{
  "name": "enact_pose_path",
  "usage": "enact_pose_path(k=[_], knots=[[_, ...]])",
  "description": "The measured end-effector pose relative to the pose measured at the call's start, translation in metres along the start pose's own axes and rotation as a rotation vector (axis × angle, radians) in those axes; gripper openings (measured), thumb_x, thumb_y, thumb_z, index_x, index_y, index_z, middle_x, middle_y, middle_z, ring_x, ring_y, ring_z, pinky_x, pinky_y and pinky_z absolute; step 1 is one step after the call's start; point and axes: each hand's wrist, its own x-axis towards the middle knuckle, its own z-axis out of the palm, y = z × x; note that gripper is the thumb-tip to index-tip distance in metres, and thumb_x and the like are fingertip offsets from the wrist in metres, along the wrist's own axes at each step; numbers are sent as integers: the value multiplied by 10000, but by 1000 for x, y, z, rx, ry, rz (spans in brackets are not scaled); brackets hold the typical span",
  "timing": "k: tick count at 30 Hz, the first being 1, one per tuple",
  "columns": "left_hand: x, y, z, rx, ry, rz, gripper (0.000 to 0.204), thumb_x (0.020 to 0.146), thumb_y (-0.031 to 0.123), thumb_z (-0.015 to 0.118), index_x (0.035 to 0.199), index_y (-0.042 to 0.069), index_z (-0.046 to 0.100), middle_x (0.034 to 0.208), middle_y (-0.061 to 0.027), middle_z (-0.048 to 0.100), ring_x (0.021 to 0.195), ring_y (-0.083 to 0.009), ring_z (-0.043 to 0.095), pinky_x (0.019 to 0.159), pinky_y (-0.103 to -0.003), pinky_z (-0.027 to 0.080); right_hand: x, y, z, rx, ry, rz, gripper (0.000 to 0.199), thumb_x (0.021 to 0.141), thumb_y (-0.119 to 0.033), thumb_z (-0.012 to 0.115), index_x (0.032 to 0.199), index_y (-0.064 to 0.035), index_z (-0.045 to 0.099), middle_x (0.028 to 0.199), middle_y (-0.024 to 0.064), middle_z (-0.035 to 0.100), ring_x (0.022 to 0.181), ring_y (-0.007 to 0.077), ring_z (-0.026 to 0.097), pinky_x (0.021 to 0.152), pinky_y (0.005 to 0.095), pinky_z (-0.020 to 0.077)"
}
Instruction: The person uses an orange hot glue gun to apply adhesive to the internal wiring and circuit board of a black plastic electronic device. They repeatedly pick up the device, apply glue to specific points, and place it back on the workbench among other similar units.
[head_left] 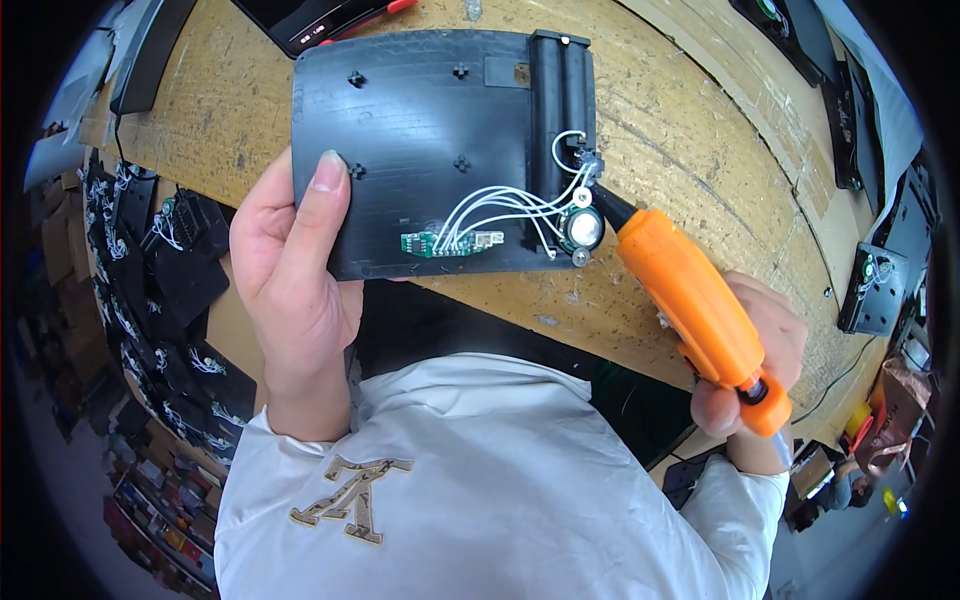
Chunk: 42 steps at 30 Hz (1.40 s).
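Note:
My left hand (305,240) grips a black plastic panel (420,120) by its left edge, thumb on top. On the panel sit a small green circuit board (455,243), a bundle of white wires (505,200), a round silver part (582,229) and a long dark tube-like housing (562,90) along the right side. My right hand (765,335) is wrapped round an orange hot glue gun (690,295). Its black nozzle (612,208) points at the panel's right edge, by the wire ends and the silver part; whether it touches cannot be made out. A clear glue stick (781,450) protrudes from the gun's rear.
A worn wooden table (690,130) lies beneath. To the left, many similar black panels with white wires (170,230) are piled up. Another wired black panel (875,285) lies at the right. A dark device with red parts (310,25) rests at the back.

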Motion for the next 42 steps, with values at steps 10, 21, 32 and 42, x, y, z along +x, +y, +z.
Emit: enact_pose_path(k=[10,21,32,42], knots=[[-4,5,-6,4,-110,-52,242,983,140,448,1038,-69,556,807,-111,653,589,-109,623,482,-206,507,3,-13,2,-221,-27,-104,653,670,-605,740,805,21,611,671,103,623,540,243,621,498,299,503],[-4,4,-4,6,-102,-44,248,982,137,450,1044,-77,560,817,-114,654,592,-110,625,473,-215,510,1,-9,1,-230,-24,-86,639,638,-626,750,738,-14,596,588,52,538,460,201,539,422,279,415],[-3,3,-1,3,-79,-4,254,983,139,451,1066,-77,555,822,-116,656,585,-109,617,467,-220,504,8,-8,2,-107,-19,-117,727,646,-629,724,882,49,614,748,147,645,664,307,668,618,348,552],[-3,6,-5,-44,-138,-31,255,979,133,454,1070,-85,551,820,-119,655,589,-112,624,465,-222,512,1,-8,0,-83,-8,-135,733,641,-632,716,882,52,607,757,157,650,687,319,677,630,365,563]])
